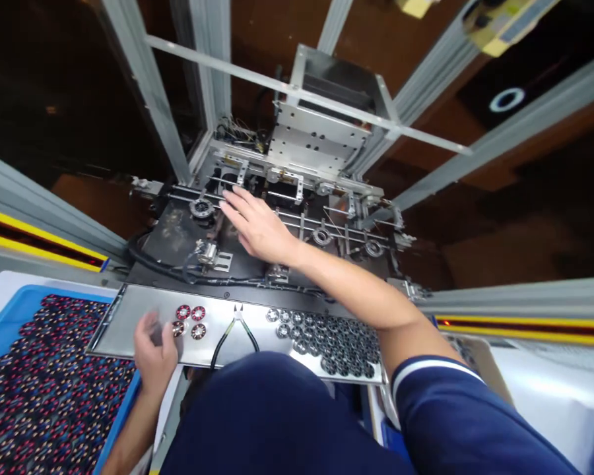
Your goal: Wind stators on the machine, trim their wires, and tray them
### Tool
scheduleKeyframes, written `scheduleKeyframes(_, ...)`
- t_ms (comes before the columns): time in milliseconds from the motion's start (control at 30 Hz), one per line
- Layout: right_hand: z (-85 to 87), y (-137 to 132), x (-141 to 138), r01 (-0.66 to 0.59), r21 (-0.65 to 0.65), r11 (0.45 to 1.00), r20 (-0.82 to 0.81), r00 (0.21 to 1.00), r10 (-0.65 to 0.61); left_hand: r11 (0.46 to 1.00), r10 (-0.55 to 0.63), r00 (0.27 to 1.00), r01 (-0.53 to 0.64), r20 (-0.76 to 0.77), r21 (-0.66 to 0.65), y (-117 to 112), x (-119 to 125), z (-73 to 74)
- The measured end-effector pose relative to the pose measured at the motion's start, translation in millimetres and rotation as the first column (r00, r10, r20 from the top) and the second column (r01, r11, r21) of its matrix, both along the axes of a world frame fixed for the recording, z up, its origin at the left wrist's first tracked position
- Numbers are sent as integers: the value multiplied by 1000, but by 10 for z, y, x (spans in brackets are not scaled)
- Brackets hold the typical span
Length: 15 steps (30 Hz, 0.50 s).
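Note:
My right hand [262, 227] reaches over the machine bed with its fingers stretched out and holds nothing I can see. Just left of its fingertips a round ring-shaped part [201, 209] sits on a fixture. Low over the metal shelf [123, 316], my left hand [156, 349] has its thumb and fingers apart; the fingertips are slightly blurred. Its thumb is beside a small round slotted part [178, 328], and I cannot tell if they touch. Close by lie a few similar red-and-dark parts [198, 313]. Cutting pliers [237, 316] rest mid-shelf, jaws away from me.
Many grey-dark round parts [336, 336] cover the shelf's right side. A blue tray [30, 293] at left holds many red-and-dark ones. Rods [297, 221] and fixtures [321, 236] cross the machine bed. Yellow-edged sensor bars [44, 241] and frame posts [151, 92] flank it.

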State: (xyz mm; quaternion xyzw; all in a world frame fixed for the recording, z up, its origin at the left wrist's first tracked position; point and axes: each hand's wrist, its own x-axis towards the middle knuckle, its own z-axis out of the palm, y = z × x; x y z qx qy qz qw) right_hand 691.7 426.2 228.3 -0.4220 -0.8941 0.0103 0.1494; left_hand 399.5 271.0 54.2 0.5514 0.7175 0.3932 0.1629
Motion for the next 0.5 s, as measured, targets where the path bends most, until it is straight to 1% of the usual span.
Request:
scheduleKeyframes(33,-29,-346,152,-14,13,1000,-59,998,15,1000,-2,1000,2,6,15,-22,4,49)
scheduleKeyframes(67,-105,-720,293,-13,-9,1000,-104,994,12,999,-5,1000,4,11,32,-46,16,110)
scheduleKeyframes(100,-224,-1100,414,-7,-65,998,-124,992,-1,999,-12,1000,11,17,51,-74,38,178)
scheduleKeyframes(133,-377,-1461,510,36,-132,991,-115,992,-51,997,-25,999,24,25,68,-105,71,249)
scheduleKeyframes(167,-550,-1785,581,77,-165,983,-87,992,-92,996,-47,998,44,35,80,-137,114,320)
scheduleKeyframes(200,-729,-2055,626,109,-182,977,-64,990,-122,994,-76,996,71,47,86,-168,167,387)
scheduleKeyframes(233,-899,-2266,647,143,-194,971,-42,987,-154,991,-111,992,105,60,84,-196,228,446)
scheduleKeyframes(300,-1175,-2516,628,200,-206,958,0,979,-204,980,-194,977,190,91,55,-241,367,539)
scheduleKeyframes(333,-1273,-2569,595,220,-213,952,16,975,-222,970,-242,964,240,108,33,-255,440,571)
scheduleKeyframes(400,-1388,-2590,509,237,-232,943,39,971,-235,933,-352,924,360,149,-26,-269,593,612)
scheduleKeyframes(433,-1413,-2576,466,233,-244,941,46,972,-229,897,-420,890,436,178,-67,-268,674,621)
scheduleKeyframes(467,-1423,-2558,428,224,-257,940,51,975,-218,846,-491,844,521,216,-113,-265,759,622)
scheduleKeyframes(500,-1422,-2539,396,211,-269,940,56,978,-203,779,-558,787,606,263,-159,-258,850,617)
